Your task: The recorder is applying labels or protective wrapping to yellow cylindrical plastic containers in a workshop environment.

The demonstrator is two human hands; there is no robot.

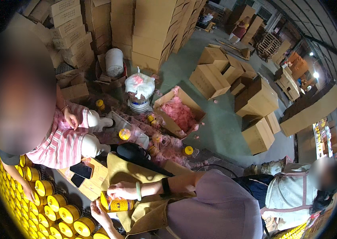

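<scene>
A yellow can [121, 205] with a printed label is tilted on its side over my khaki apron [118, 175]. My left hand [104, 215] is closed around the can's left end from below. Against that same end, my right hand [122, 191], with a pale green bangle and a black band on its arm, has its fingers pinched together. What lies between those fingertips is too small to make out. Rows of yellow-lidded cans [69, 214] stand close by at the lower left. Two dark phones [81, 170] rest on a cardboard box [96, 187] just beyond my hands.
At left sits a co-worker in a striped apron [59, 149], one hand [29, 194] among the cans. Pink film fills an open carton [200, 115] and litters the floor. A white bucket [139, 105] stands nearby. Cartons [258, 97] lie beyond; another person [292, 191] is at right.
</scene>
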